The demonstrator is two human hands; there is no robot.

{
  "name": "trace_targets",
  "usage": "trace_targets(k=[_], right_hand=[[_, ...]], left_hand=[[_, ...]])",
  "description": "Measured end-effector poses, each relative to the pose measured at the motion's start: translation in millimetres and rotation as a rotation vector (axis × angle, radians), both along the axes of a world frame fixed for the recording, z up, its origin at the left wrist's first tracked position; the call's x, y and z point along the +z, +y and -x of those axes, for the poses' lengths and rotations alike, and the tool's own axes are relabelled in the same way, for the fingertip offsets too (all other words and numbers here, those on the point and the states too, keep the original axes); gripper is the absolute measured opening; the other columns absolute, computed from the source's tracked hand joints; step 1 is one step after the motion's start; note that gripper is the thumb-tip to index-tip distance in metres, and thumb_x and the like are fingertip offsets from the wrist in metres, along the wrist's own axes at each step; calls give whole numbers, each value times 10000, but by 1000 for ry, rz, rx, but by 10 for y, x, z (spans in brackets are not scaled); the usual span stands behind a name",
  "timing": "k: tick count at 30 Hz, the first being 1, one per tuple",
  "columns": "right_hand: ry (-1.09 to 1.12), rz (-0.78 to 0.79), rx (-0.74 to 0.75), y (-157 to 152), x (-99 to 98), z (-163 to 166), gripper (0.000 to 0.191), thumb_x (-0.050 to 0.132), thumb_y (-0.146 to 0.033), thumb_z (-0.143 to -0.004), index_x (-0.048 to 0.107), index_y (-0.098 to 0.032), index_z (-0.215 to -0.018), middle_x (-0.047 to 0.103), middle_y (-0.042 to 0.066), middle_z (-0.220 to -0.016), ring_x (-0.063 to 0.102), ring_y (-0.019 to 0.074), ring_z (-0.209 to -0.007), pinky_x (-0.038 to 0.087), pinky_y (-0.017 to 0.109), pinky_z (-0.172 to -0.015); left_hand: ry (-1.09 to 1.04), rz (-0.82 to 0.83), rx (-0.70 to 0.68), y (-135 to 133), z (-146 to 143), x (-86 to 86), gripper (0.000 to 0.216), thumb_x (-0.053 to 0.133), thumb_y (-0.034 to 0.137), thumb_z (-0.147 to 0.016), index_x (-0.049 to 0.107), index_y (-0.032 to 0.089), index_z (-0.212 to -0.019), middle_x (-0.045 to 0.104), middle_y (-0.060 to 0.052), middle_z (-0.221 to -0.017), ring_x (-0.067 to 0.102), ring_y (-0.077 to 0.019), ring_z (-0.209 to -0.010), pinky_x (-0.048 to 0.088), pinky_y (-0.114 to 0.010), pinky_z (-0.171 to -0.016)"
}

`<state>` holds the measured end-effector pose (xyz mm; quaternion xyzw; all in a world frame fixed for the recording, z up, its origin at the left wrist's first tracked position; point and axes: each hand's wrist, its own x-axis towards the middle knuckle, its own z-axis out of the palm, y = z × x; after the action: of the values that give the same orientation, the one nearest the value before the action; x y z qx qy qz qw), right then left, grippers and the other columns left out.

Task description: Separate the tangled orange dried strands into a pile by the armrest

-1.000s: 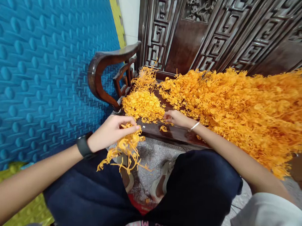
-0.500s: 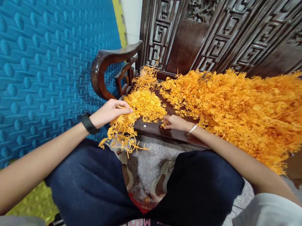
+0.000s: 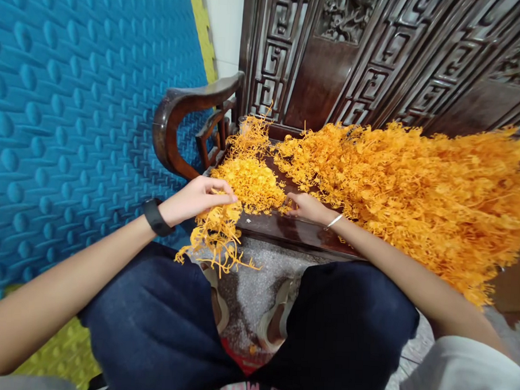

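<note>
My left hand (image 3: 195,199), with a black watch on the wrist, is closed on a tangled bunch of orange plastic strands (image 3: 215,233) that hangs down off the front edge of the dark wooden bench seat (image 3: 284,227). My right hand (image 3: 309,207), with a thin bracelet on the wrist, rests palm down on the seat, fingers at the edge of a small heap of orange plastic bits (image 3: 249,183). Whether its fingers pinch anything is hidden. To the right lies a very large pile of orange plastic strands (image 3: 415,184).
The bench has a curved wooden armrest (image 3: 179,119) on the left and a carved backrest (image 3: 356,55) behind the piles. Blue foam mat (image 3: 74,106) covers the wall at left. My knees in dark trousers and sandalled feet are below, on speckled floor (image 3: 256,281).
My left hand with the bunch rose from below the seat edge up to the small heap, then settled slightly right. My right hand slid a little forward toward the heap.
</note>
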<state>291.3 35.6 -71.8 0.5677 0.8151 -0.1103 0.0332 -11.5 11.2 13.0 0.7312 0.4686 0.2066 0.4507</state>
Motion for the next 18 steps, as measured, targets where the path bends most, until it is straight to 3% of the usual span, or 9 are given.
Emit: trace_targets(k=[5, 9, 13, 16, 18], right_hand=[[505, -115, -36, -102, 306, 199, 196, 553, -322, -809, 590, -131, -783, 590, 15, -662, 495, 94, -577, 360, 224, -577], [857, -57, 23, -285, 617, 485, 266, 568, -401, -796, 590, -137, -775, 579, 4, -682, 492, 87, -587, 393, 236, -580], [835, 16, 181, -425, 824, 718, 261, 585, -403, -794, 608, -158, -880, 612, 22, -825, 537, 107, -724, 426, 260, -680], [787, -58, 240, -402, 831, 812, 311, 669, -340, -730, 597, -162, -975, 591, 53, -996, 538, 134, -867, 430, 294, -794], [816, -22, 228, -337, 788, 836, 295, 669, -296, -727, 596, -162, -980, 585, 57, -1009, 543, 135, -878, 436, 301, -802]], left_hand=[[25, 29, -60, -19, -45, 18, 243, 609, 388, -733, 607, 148, -775, 366, 71, -469, 242, -28, -367, 163, -178, -363], [0, 32, -88, -20, -82, 23, 268, 576, 421, -762, 607, 161, -820, 373, 68, -482, 255, -35, -366, 181, -180, -361], [-61, 13, -113, -26, -122, 51, 272, 527, 415, -797, 610, 159, -835, 432, 54, -540, 302, -41, -401, 226, -180, -378], [-132, -39, -138, -29, -143, 73, 238, 530, 367, -797, 621, 152, -845, 546, 15, -697, 430, -57, -521, 311, -168, -443], [-178, -60, -140, -29, -142, 77, 233, 529, 348, -797, 626, 159, -894, 577, -1, -775, 478, -70, -579, 351, -167, -481]])
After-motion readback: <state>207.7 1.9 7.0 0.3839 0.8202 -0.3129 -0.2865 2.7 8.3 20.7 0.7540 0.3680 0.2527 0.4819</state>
